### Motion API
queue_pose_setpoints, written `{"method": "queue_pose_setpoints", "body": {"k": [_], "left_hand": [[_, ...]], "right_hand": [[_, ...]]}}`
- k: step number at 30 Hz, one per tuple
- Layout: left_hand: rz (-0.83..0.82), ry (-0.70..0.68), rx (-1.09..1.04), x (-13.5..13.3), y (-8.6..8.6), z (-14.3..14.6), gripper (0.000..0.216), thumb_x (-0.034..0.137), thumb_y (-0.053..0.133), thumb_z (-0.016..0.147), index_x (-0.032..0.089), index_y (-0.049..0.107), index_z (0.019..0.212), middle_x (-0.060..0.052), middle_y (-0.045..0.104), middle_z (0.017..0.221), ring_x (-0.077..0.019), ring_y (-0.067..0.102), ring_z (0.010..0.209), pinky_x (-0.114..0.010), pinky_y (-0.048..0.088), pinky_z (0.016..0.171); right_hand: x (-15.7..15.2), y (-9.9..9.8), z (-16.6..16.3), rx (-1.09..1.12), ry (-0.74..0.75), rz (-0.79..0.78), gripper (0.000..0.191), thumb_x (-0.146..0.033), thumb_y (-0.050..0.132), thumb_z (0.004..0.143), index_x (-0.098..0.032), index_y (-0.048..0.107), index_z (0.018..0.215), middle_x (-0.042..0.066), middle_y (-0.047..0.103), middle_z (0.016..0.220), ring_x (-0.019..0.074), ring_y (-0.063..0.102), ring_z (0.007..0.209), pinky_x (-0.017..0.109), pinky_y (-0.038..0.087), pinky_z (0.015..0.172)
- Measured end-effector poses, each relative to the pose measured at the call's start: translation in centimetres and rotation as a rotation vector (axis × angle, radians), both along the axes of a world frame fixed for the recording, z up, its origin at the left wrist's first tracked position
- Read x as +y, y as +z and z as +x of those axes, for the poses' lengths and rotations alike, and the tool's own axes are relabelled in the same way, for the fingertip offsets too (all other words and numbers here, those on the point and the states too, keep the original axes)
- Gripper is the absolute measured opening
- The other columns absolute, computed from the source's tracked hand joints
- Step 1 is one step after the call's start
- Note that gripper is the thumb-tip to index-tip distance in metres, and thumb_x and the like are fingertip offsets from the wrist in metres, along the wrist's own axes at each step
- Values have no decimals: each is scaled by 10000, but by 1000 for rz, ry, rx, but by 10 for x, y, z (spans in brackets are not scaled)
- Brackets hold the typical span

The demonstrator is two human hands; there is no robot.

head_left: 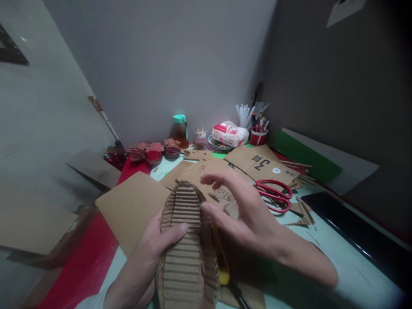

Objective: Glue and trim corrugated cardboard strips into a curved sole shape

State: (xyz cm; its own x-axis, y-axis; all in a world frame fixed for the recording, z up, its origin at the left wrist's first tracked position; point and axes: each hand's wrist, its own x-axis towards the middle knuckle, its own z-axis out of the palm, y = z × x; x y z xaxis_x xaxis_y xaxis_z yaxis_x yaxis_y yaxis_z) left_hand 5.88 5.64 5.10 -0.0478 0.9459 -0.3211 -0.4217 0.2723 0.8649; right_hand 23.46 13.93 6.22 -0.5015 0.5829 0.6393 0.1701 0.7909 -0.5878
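Note:
My left hand [151,253] grips a long piece of corrugated cardboard [183,253] with exposed ridges, thumb pressed across its ribbed face. The piece stands up from the table and curves over at its top. My right hand [247,214] hovers at the strip's right edge with fingers spread, the fingertips touching or nearly touching its side. Red-handled scissors [275,195] lie on the table just beyond my right hand.
Flat cardboard sheets [131,206] and a printed box flap [264,165] cover the table. At the back stand a brown bottle with a green cap [180,128], a red pen cup [258,135], a white packet [229,133] and small cardboard models [154,152]. A dark tray [350,227] lies at the right.

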Motion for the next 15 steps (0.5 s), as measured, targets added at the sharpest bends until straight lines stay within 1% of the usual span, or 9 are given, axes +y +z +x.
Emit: {"method": "queue_pose_setpoints", "body": {"k": [1, 3, 5, 6, 8, 10, 12, 15], "left_hand": [[34, 22, -4, 1, -1, -1, 476, 203, 727, 831, 209, 572, 1281, -40, 759, 1075, -219, 731, 906, -270, 562, 685], [84, 57, 0, 4, -3, -5, 425, 162, 711, 823, 199, 598, 1231, -25, 769, 1028, -216, 732, 883, -262, 557, 672], [102, 82, -2, 7, -6, -8, 440, 116, 675, 819, 211, 591, 1241, -14, 765, 1058, -213, 725, 931, -258, 555, 704], [110, 94, -1, 9, -7, -10, 461, 97, 658, 818, 217, 580, 1257, -10, 760, 1087, -209, 718, 967, -260, 553, 743], [118, 108, 7, 11, -9, -12, 491, 73, 643, 811, 210, 564, 1276, -14, 750, 1126, -209, 707, 1012, -281, 542, 838], [120, 120, 16, 12, -9, -13, 494, 70, 637, 809, 201, 560, 1279, -20, 746, 1137, -210, 705, 1020, -298, 529, 886], [112, 115, 16, 11, -7, -15, 487, 79, 628, 815, 201, 561, 1282, -25, 744, 1138, -215, 710, 1011, -304, 534, 863], [108, 104, 16, 9, -5, -16, 487, 90, 614, 824, 208, 561, 1294, -29, 741, 1143, -219, 712, 1003, -301, 539, 812]], "right_hand": [[-5, 1, 0, -19, 54, 75, 275, -197, 627, 923, -132, 553, 1179, 102, 624, 1086, 216, 557, 996, 368, 472, 879], [-15, 3, 0, -133, 225, 203, 234, -209, 606, 941, -115, 580, 1153, 115, 638, 1066, 218, 545, 952, 361, 479, 845], [-23, 6, -2, -328, 392, 292, 173, -244, 552, 999, -131, 633, 1102, 109, 677, 1061, 215, 548, 923, 353, 480, 834], [-26, 8, -2, -422, 441, 330, 187, -252, 514, 1028, -147, 657, 1088, 97, 695, 1065, 209, 554, 925, 347, 477, 843], [-30, 10, -4, -552, 485, 366, 244, -247, 455, 1061, -174, 684, 1101, 71, 716, 1101, 194, 561, 967, 332, 462, 879], [-31, 10, -6, -609, 500, 343, 259, -239, 445, 1067, -180, 690, 1124, 57, 713, 1145, 188, 551, 1016, 334, 434, 926], [-30, 7, -8, -614, 542, 333, 249, -261, 461, 1064, -180, 686, 1133, 42, 714, 1149, 185, 547, 1013, 339, 410, 941], [-31, -2, -10, -637, 583, 311, 199, -270, 511, 1047, -187, 676, 1118, 14, 722, 1116, 184, 542, 988, 346, 379, 943]]}}
